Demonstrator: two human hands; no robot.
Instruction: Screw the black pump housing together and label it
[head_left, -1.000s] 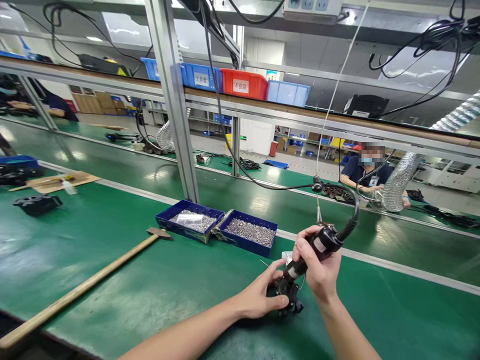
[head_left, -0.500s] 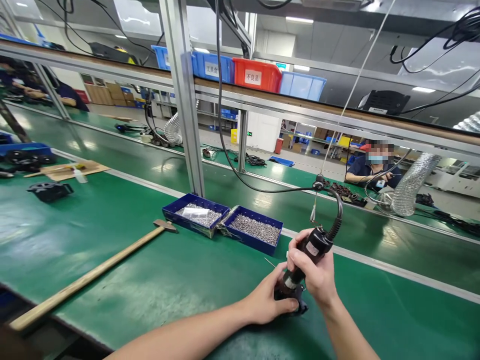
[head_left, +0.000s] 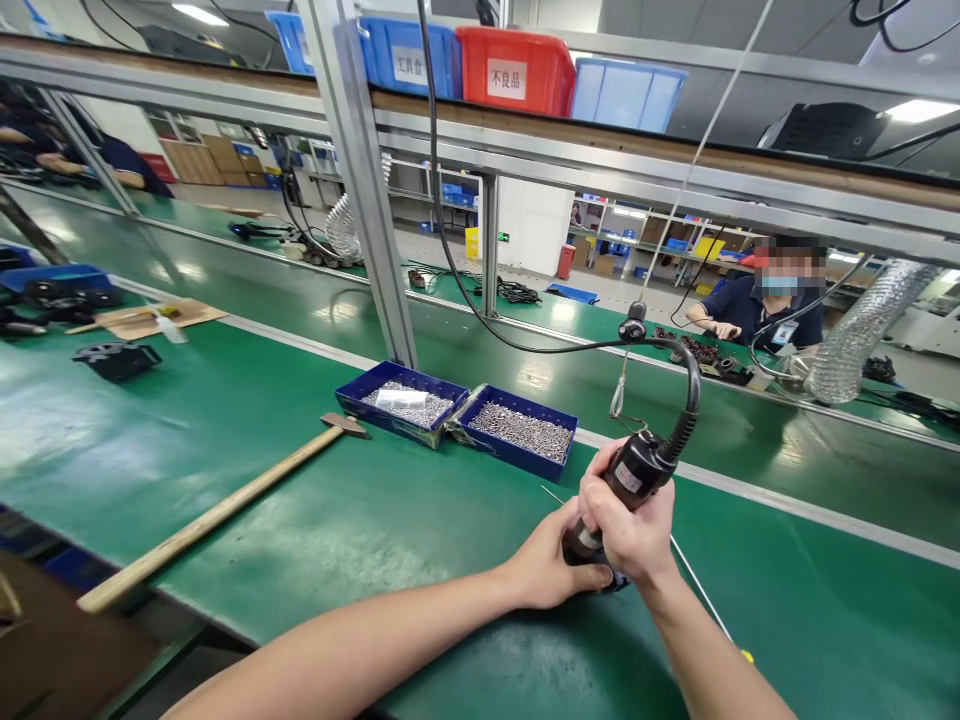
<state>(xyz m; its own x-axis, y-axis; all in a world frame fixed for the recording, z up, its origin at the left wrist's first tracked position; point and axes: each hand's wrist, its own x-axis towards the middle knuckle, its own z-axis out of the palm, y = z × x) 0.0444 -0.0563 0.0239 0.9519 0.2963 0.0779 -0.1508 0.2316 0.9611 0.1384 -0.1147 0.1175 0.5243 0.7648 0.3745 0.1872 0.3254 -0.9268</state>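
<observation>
The right hand is gripping the driver, its fingers closed round the body. The left hand is curling about the driver's lower end and clasping the part directly beneath it.

For good work here, the right hand should be pushing straight along the driver's axis. The driver is leaning, its cable end higher and to the right, so the part probably needs to be sitting at a matching angle. The left hand should be bracing the part firmly against twisting, keeping its fingers clear of the tip. The tip itself is hiding behind the hands, so I cannot tell whether it is seating squarely. The cable is arching loosely above the driver, which should be helping it turn freely.

The part is looking dark and compact, only a sliver showing under the driver; whether it is touching the bench is unclear. The driver is showing a black, rounded body with a pale label near its top.
</observation>
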